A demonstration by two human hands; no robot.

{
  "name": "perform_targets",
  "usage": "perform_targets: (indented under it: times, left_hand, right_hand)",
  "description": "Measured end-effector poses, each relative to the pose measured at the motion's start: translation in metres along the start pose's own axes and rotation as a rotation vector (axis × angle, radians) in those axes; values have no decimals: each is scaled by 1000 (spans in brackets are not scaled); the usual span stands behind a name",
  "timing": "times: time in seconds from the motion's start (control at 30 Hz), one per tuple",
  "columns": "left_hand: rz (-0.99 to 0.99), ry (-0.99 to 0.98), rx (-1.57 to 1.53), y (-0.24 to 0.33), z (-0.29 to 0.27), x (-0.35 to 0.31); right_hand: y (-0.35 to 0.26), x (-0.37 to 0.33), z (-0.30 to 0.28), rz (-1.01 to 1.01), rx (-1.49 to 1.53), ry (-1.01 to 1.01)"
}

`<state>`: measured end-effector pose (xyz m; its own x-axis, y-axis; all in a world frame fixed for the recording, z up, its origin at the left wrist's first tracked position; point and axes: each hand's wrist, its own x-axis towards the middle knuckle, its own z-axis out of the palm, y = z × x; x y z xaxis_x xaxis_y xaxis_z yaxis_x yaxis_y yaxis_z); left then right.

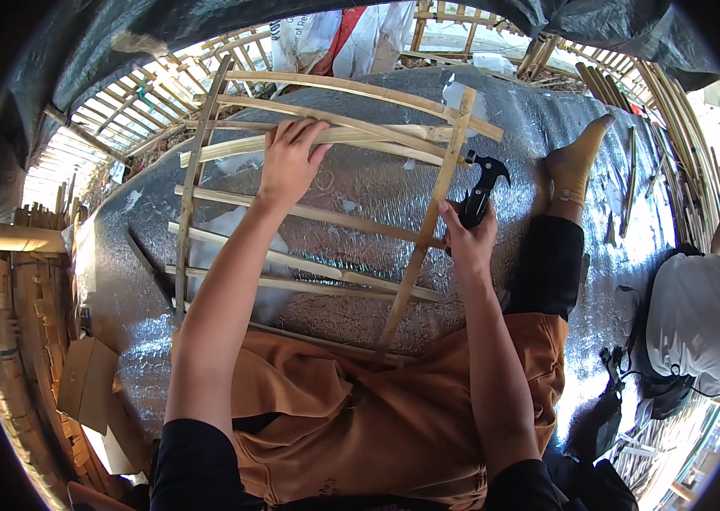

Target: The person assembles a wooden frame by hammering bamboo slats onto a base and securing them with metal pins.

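Note:
A frame of bamboo slats lies over my lap and the silver mat, with a left upright [192, 175] and a right upright [428, 232] crossed by several slats. My left hand [292, 162] is closed over a bamboo slat [377, 134] in the upper part of the frame, its fingers curled over the far edge. In my right hand [472, 238] is a small black claw hammer [487, 175], gripped by its handle just right of the right upright. The hammer's face is at or close to that upright's outer edge; whether they touch I cannot tell.
Silver foil mat [351, 315] spreads beneath the frame. A dark, blade-like tool [151, 268] lies left of it. My leg with a mustard sock [571, 166] stretches out at right. A cardboard box [87, 383] stands lower left; a pale bag [700, 315] is far right.

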<state>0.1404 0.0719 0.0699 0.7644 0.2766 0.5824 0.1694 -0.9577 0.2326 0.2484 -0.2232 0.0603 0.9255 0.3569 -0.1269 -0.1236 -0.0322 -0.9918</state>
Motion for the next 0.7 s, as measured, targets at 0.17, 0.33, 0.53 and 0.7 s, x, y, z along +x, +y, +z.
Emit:
perform_targets:
  times: [0.17, 0.33, 0.53, 0.7]
  left_hand:
    - [-23, -25, 29, 5, 5, 0]
    - [-51, -31, 7, 1, 14, -3]
    - [-57, 27, -26, 0, 19, -5]
    - [-39, 64, -38, -1, 21, -4]
  right_hand:
    - [5, 0, 9, -229, -120, 29]
    - [-7, -7, 14, -265, -345, 4]
    - [-3, -7, 17, -206, -256, 35]
    - [4, -5, 16, -238, -251, 33]
